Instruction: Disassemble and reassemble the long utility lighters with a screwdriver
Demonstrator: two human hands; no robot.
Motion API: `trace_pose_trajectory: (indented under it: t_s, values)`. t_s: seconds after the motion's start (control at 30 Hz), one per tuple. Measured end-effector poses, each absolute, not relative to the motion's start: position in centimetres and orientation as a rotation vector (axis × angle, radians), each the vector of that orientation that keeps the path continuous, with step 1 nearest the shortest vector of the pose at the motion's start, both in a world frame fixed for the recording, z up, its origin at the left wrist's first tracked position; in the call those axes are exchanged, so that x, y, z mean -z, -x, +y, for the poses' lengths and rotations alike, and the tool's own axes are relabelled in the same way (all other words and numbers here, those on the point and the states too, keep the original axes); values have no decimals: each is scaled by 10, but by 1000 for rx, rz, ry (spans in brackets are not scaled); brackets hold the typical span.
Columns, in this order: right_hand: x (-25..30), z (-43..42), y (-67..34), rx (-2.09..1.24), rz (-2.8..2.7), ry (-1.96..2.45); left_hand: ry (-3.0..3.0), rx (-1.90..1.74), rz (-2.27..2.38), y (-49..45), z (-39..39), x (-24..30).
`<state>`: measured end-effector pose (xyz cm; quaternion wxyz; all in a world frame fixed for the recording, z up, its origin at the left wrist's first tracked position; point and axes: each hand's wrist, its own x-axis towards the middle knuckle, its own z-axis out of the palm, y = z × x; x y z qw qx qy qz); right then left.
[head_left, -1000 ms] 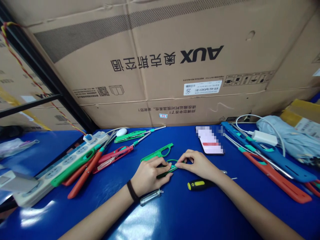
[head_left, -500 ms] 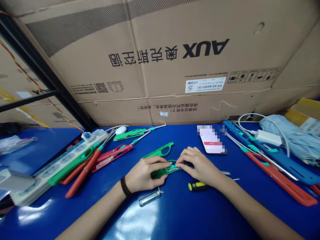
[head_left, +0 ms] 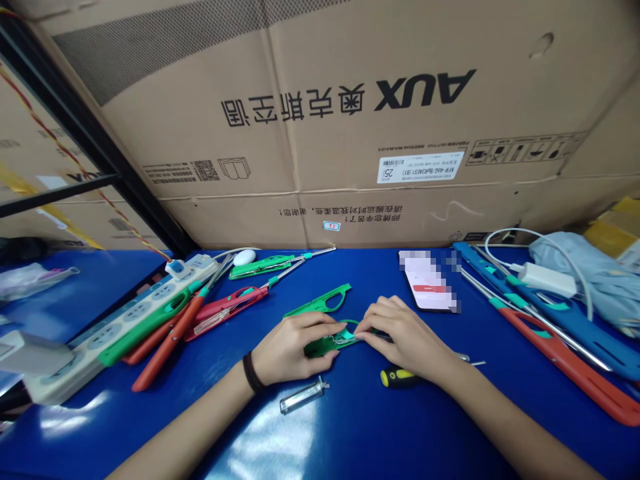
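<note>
My left hand (head_left: pixel 293 347) grips a green plastic lighter shell (head_left: pixel 327 344) lying on the blue table (head_left: pixel 350 427), thumb on top and fingers curled beneath it. My right hand (head_left: pixel 400 332) pinches at the shell's inner parts with fingertips pressed together beside my left thumb. A second green shell half (head_left: pixel 320 304) lies just behind my hands. A black and yellow screwdriver (head_left: pixel 400 377) rests under my right wrist. A small clear metal-capped tube (head_left: pixel 303 396) lies near my left wrist.
A phone (head_left: pixel 429 288) lies behind my right hand. Long red, green and blue lighters (head_left: pixel 170 327) and a white power strip (head_left: pixel 115 327) are at the left. More long lighters (head_left: pixel 560 353), a white charger (head_left: pixel 547 279) and a cloth are at the right. A large cardboard box (head_left: pixel 350 120) stands behind.
The camera view shifted slightly. My hands stayed on the green shell, with the right fingers working a little at its middle.
</note>
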<state>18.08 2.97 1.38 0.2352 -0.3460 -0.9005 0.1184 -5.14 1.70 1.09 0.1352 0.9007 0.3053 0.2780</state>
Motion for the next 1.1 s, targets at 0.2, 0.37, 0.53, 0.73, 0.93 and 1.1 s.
trace_pose_trajectory:
  t_s: [0.2,0.37,0.53,0.73,0.93,1.1]
  values:
    - [-16,29,-179,-252,-2540,898,-2710,-769,920,49,15,-7]
    - [-15,29,-179,-398,-2501,949,-2741,-756,955,47,14,-7]
    - [-15,29,-178,-394,-2499,954,-2731,-776,938,47,15,-7]
    - [-16,31,-177,-549,-2455,993,-2774,-742,975,45,12,-5]
    - [-11,39,-177,-861,-2208,1246,-2781,-720,988,41,10,-11]
    - [-7,49,-178,-1100,-2108,1292,-2770,-740,988,41,12,-11]
